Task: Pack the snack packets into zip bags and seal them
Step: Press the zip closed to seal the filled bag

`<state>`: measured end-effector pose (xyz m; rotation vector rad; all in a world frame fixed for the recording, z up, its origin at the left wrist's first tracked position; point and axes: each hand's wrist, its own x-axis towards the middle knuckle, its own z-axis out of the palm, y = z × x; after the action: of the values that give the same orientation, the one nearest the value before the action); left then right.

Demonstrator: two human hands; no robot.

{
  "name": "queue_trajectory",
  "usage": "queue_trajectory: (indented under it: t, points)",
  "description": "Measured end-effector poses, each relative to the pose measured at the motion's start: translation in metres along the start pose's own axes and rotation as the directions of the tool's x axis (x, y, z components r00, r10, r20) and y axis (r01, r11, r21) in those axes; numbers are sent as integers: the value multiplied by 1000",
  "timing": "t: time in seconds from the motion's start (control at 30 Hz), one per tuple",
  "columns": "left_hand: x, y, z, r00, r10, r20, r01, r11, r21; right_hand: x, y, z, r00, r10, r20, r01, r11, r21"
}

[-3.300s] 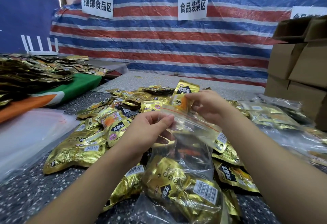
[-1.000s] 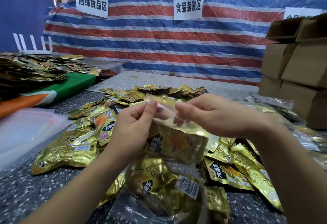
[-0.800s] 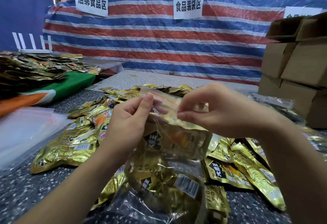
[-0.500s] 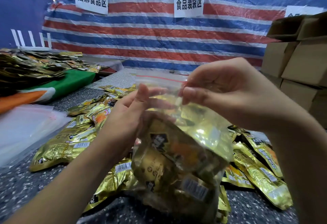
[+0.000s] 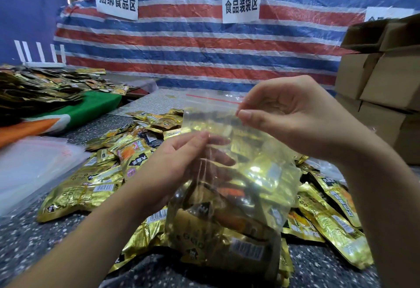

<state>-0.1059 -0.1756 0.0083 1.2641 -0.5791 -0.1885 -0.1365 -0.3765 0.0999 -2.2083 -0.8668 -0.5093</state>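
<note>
Both forearms raised; left hand (image 5: pixel 179 165) lower, right hand (image 5: pixel 293 119) higher, fingers pinching

A third white wall sign (image 5: pixel 386 14) is half hidden behind stacked cardboard boxes (image 5: pixel 381 78), which the right edge cuts off.

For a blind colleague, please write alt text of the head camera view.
Two hands hold up a clear zip bag full of gold snack packets: right hand pinches its top edge, left hand grips its side. Loose gold packets cover the speckled table.
</note>
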Motion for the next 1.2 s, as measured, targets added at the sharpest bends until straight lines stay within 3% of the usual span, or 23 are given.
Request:
queue_trajectory:
  t: [0.13,0.33,0.4,0.57,0.8,1.03,1.2]
  points:
    - [1,4,2,992,92,-91,-93,996,-10,-2,-1,1,998,41,56,-42,999,20]
    - [-1,3,4,971,172,-168,-159,983,87,-3,-5,4,993,114,26,-92,899,-429]
    - [-1,2,7,969,181,-165,-166,981,104,-2,-9,10,987,160,8,-138,873,-468]
    - [0,2,6,958,217,-190,-209,976,62,3,-7,25,975,219,-45,-216,869,-445]
    - [-1,8,4,913,299,-276,-281,954,103,4,-10,23,967,254,14,-238,921,-309]
    - [1,19,14,898,368,-242,-285,905,316,4,-17,19,976,219,11,-210,948,-240]
    - [15,40,21,904,419,-86,-320,796,514,3,-13,1,978,202,-54,-209,957,-200]
